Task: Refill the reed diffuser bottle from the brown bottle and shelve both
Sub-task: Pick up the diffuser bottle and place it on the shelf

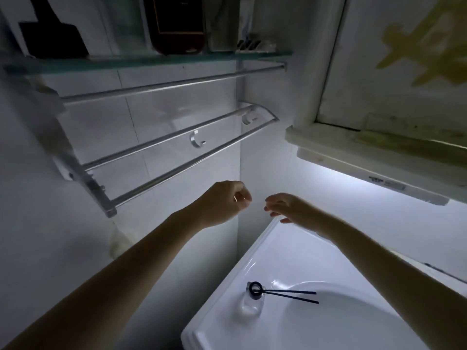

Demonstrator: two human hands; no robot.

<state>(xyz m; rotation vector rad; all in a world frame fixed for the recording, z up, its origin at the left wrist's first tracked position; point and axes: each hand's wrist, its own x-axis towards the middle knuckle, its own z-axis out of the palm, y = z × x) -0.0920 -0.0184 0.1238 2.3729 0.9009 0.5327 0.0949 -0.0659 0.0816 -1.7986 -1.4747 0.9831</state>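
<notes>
Left hand (225,200) grip curled | right hand (285,207) loose | white sink (227,324) below

Brown bottle (177,24) seen on glass shelf (141,62), diffuser bottle (252,300) stood on sink (252,261) rim, left hand (222,202) loosely curled, right hand (285,207) spread, nothing held.

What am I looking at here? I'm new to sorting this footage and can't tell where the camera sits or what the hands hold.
The camera is worn on a person's head, looking forward and down. Both bare arms reach out: the left hand is loosely curled and the right hand is open; neither visibly holds anything. Below, on the white sink rim, stands a small clear diffuser bottle with two dark reeds. Above, a glass shelf carries a brown bottle, over metal towel rails.
</notes>
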